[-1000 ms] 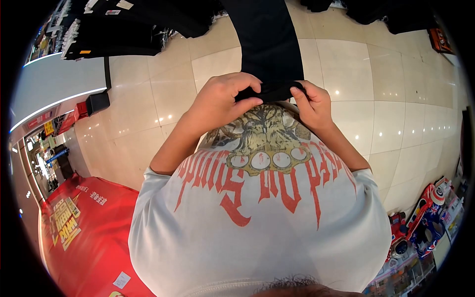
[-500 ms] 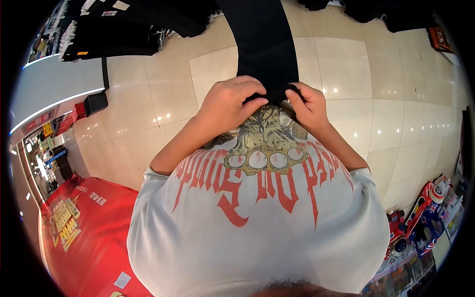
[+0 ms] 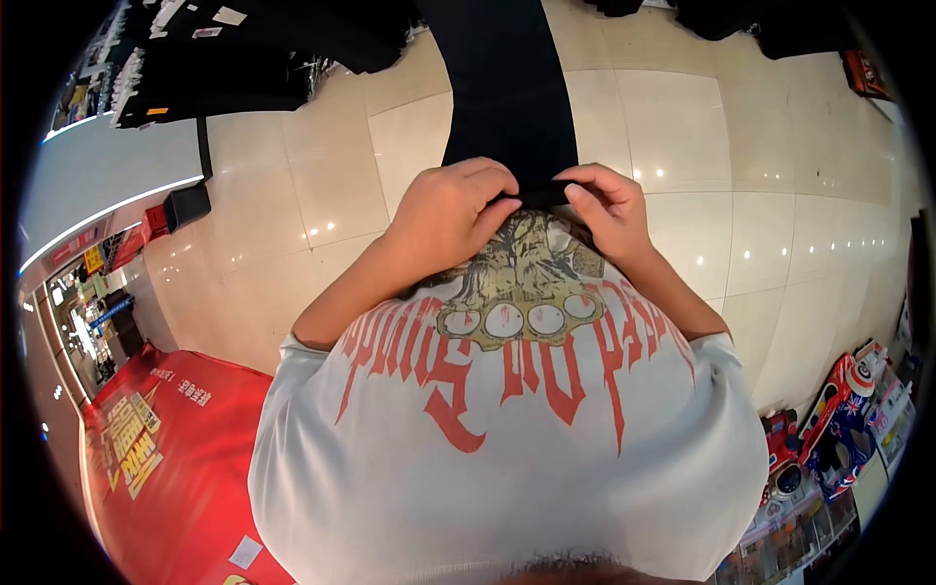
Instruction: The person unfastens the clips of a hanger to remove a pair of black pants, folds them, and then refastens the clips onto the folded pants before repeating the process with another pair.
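A long piece of black cloth (image 3: 512, 93), shaped like a trouser leg, stretches from the top edge of the head view down to my chest. Its near end is folded over into a thick band (image 3: 543, 193). My left hand (image 3: 456, 207) pinches the left side of this fold between thumb and curled fingers. At the fold's right corner, my right hand (image 3: 612, 210) has thumb and forefinger closed on the edge. Both hands are in front of the printed white T-shirt (image 3: 507, 468) I wear. The cloth's far end is out of view.
Black garments (image 3: 214, 73) with tags hang at upper left, and more dark clothes (image 3: 809, 29) at upper right. A red printed cover (image 3: 185, 429) lies at lower left. Colourful packaged goods (image 3: 843, 439) stand at lower right. Shiny beige tiles (image 3: 673, 127) cover the floor.
The black cloth has shifted slightly left and its folded end lies flatter and straighter. My right hand's fingers have loosened and straightened a little at the corner.
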{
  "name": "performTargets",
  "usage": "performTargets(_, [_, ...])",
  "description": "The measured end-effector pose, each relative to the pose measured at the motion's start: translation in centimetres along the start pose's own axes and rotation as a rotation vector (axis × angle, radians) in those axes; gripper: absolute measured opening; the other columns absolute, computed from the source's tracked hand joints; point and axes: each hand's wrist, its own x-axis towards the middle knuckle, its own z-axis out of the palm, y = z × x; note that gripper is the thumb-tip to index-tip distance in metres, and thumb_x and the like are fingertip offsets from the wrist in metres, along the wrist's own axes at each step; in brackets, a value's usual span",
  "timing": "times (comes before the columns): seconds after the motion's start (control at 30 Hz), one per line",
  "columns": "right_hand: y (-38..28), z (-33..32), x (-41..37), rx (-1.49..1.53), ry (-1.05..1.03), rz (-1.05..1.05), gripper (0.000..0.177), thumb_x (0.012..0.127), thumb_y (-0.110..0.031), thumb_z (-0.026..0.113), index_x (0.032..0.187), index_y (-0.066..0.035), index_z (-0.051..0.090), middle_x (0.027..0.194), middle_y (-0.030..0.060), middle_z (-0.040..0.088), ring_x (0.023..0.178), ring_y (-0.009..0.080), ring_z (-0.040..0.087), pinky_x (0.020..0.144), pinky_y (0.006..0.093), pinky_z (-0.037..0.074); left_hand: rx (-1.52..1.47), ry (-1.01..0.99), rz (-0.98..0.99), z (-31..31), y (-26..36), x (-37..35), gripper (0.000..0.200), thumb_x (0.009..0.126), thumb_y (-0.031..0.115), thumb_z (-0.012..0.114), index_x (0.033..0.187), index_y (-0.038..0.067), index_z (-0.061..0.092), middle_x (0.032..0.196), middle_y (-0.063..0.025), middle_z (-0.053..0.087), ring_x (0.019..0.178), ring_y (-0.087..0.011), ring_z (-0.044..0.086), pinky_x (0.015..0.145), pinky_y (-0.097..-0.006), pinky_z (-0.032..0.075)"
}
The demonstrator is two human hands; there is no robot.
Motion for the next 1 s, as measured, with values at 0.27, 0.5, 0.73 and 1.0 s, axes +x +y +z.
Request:
performTargets(0.27, [-0.6, -0.6, 0.7, -0.116, 0.015, -0.035, 0.014, 0.092, 0.002, 0.061, 0.096, 0.004, 0.074, 0.09, 0.0036, 0.071, 0.072, 0.0043, 0.054, 0.062, 0.0204, 0.041, 0.028, 0.001, -0.016, 0.3, 0.5, -0.3, 0.016, 0.084, 0.009, 0.076, 0.097, 0.003, 0.069, 0.099, -0.0109, 0.072, 0.08, -0.0322, 0.069, 0.067, -0.0367, 0.056])
performTargets(0.5, [-0.2, -1.2, 0.7, -0.132, 0.02, -0.028, 0.016, 0.092, 0.002, 0.059, 0.095, 0.005, 0.074, 0.093, 0.0062, 0.072, 0.074, 0.0066, 0.057, 0.063, 0.022, 0.043, 0.006, 0.028, -0.011, 0.2, 0.4, -0.1, 0.014, 0.084, 0.007, 0.074, 0.097, 0.003, 0.069, 0.103, -0.0096, 0.072, 0.08, -0.0312, 0.069, 0.067, -0.0358, 0.055])
performTargets(0.73, [-0.6, -1.4, 1.1, -0.288, 0.016, -0.18, 0.014, 0.092, 0.0, 0.061, 0.096, 0.005, 0.074, 0.093, 0.0099, 0.073, 0.079, 0.0124, 0.064, 0.068, 0.025, 0.049, 0.014, 0.032, -0.012, -0.1, 0.5, 0.6, 0.012, 0.084, 0.006, 0.074, 0.095, 0.003, 0.069, 0.104, -0.0088, 0.072, 0.08, -0.0298, 0.07, 0.067, -0.0349, 0.055])
performTargets(1.0, [-1.9, -0.7, 2.1, -0.447, -0.036, -0.371, 0.014, 0.088, -0.004, 0.069, 0.101, 0.0, 0.071, 0.101, 0.0137, 0.073, 0.089, 0.0233, 0.071, 0.077, 0.0301, 0.055, 0.117, 0.083, 0.083, -0.1, 0.0, 1.1, 0.01, 0.085, 0.007, 0.073, 0.093, 0.003, 0.069, 0.098, -0.0094, 0.073, 0.082, -0.03, 0.07, 0.069, -0.0361, 0.056])
